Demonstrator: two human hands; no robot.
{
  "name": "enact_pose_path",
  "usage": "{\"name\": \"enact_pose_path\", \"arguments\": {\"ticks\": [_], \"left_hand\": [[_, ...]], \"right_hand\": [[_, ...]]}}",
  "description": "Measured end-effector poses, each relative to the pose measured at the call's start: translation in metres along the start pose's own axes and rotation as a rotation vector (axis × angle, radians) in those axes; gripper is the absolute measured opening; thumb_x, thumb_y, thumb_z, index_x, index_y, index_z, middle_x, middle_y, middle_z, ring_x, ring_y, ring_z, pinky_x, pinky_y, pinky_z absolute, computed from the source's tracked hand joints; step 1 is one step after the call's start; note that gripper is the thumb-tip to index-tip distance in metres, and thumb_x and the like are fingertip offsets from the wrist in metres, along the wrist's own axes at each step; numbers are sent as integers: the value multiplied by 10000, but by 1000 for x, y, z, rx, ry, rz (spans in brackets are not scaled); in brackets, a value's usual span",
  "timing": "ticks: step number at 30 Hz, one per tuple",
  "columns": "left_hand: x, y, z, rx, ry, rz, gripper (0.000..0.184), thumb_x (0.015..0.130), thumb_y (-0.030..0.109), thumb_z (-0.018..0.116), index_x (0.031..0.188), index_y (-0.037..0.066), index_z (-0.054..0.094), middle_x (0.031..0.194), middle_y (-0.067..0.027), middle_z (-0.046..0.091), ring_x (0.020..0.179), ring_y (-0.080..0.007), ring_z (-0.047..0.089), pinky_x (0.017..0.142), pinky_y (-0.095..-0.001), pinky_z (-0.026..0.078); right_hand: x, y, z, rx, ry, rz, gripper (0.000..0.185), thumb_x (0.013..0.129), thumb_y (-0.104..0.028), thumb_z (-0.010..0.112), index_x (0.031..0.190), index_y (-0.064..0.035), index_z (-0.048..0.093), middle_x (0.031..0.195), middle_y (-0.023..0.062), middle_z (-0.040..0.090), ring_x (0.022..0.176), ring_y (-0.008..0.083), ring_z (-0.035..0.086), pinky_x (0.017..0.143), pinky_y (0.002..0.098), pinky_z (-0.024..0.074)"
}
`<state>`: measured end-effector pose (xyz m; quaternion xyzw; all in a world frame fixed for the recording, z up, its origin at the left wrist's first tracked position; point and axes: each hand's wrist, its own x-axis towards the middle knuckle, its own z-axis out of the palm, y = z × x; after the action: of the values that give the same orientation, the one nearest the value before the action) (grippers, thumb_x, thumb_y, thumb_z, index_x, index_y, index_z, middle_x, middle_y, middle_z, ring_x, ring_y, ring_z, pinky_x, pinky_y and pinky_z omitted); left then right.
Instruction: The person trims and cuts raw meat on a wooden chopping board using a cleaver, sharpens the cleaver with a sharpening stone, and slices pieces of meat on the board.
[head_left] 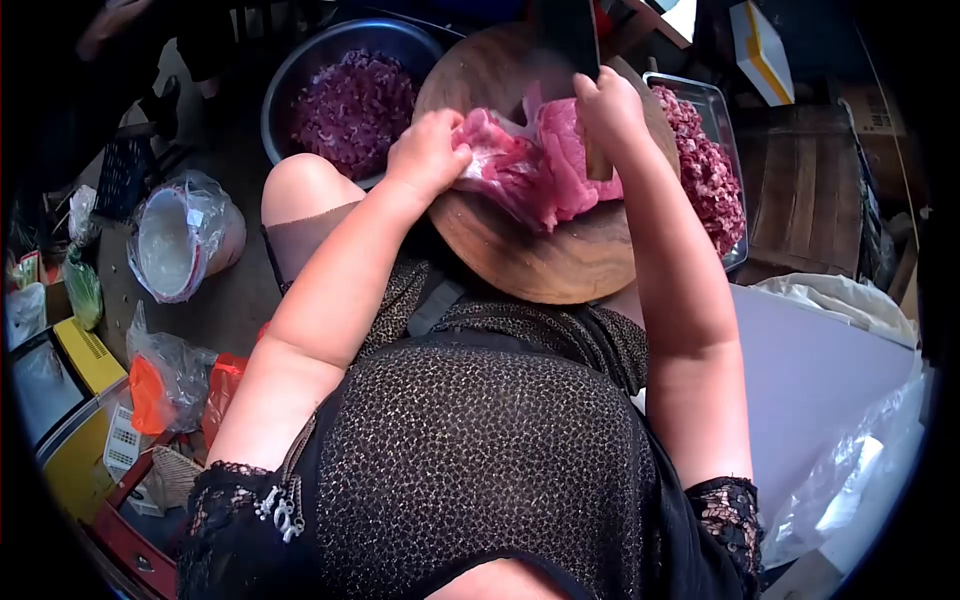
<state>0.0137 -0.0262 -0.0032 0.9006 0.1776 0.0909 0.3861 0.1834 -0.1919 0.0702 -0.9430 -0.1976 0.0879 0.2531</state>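
Note:
A large piece of raw meat (540, 165), pink with pale fat, lies across a round wooden chopping board (540, 265). My left hand (428, 152) is closed on the meat's left end, fingers and thumb pinching it. My right hand (610, 108) grips the wooden handle of a cleaver (568, 40). The dark blade points away from me, above the board's far side, and its outline is partly blurred. The handle's butt shows below my fist, over the right part of the meat.
Left of the board stands a metal bowl (275, 110) of cut meat (355, 110). To its right is a clear tray (738, 165) of chopped meat (700, 160). A plastic-lined bucket (185, 240) stands on the floor at left. Another person's hand (105, 25) shows at upper left.

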Motion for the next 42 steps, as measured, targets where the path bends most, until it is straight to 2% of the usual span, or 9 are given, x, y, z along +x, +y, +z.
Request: {"name": "enact_pose_path", "arguments": {"ticks": [2, 5, 7, 10, 16, 31, 35, 38, 42], "left_hand": [[4, 1, -2, 209, 366, 314, 285, 730, 112, 703, 1011, 74, 676, 1080, -140, 623, 1028, -349, 584, 899, -422, 490], [5, 6, 5, 122, 250, 759, 308, 723, 76, 696, 1030, 70, 670, 1080, -131, 622, 1032, -343, 582, 902, -418, 485], [-13, 20, 20, 2, 65, 934, 371, 704, 162, 741, 1060, 88, 667, 1091, -117, 616, 1023, -331, 584, 915, -415, 474], [-35, 28, 35, 134, -43, 776, 552, 677, 371, 766, 1166, 155, 626, 1211, -120, 549, 1153, -336, 508, 982, -458, 418], [-39, 29, 50, 232, -52, 761, 552, 677, 411, 751, 1167, 190, 629, 1252, -91, 523, 1231, -314, 434, 1044, -457, 344], [-35, 33, 60, 170, -76, 688, 578, 644, 397, 757, 1154, 159, 625, 1222, -104, 550, 1203, -323, 457, 1067, -512, 266], [-37, 34, 63, 185, -51, 712, 533, 665, 378, 744, 1133, 152, 626, 1187, -93, 561, 1183, -315, 468, 1024, -499, 292], [-38, 33, 59, 141, -94, 856, 464, 689, 303, 726, 1115, 160, 611, 1142, -45, 570, 1127, -254, 502, 1004, -464, 322], [-41, 28, 46, 276, -54, 833, 425, 654, 218, 734, 1057, 170, 609, 1115, -27, 567, 1103, -238, 510, 982, -416, 353]], "right_hand": [[-50, -16, -33, 57, 26, 40, 282, 908, -276, 544, 915, 2, 590, 687, 186, 627, 599, 311, 636, 625, 404, 514], [-107, 4, -53, -86, 41, -191, 272, 925, -269, 573, 910, 3, 572, 680, 216, 603, 614, 350, 612, 612, 436, 479], [-142, 14, -53, -151, 28, -198, 232, 909, -277, 588, 936, -47, 610, 795, 248, 639, 784, 447, 619, 702, 529, 489], [-184, 21, -51, -291, -36, -163, 198, 918, -248, 573, 899, -51, 576, 737, 222, 642, 725, 426, 631, 656, 527, 498], [-215, 34, -42, -547, -32, -169, 124, 922, -135, 497, 834, -48, 493, 663, 158, 634, 621, 333, 661, 526, 449, 522], [-141, -6, -8, -488, -281, -30, 96, 876, -72, 482, 925, -20, 546, 781, 196, 679, 732, 358, 683, 648, 460, 548], [-87, -4, 25, -323, -159, -197, 243, 883, -112, 483, 1064, -3, 601, 833, 211, 688, 806, 368, 686, 720, 465, 545], [-43, -10, 25, -366, -242, -167, 221, 900, -175, 518, 983, -21, 653, 874, 244, 682, 828, 368, 683, 732, 463, 548], [-23, 22, -17, 308, -427, 279, 356, 925, -289, 572, 1053, 41, 611, 806, 217, 677, 786, 368, 673, 734, 448, 519]]}}
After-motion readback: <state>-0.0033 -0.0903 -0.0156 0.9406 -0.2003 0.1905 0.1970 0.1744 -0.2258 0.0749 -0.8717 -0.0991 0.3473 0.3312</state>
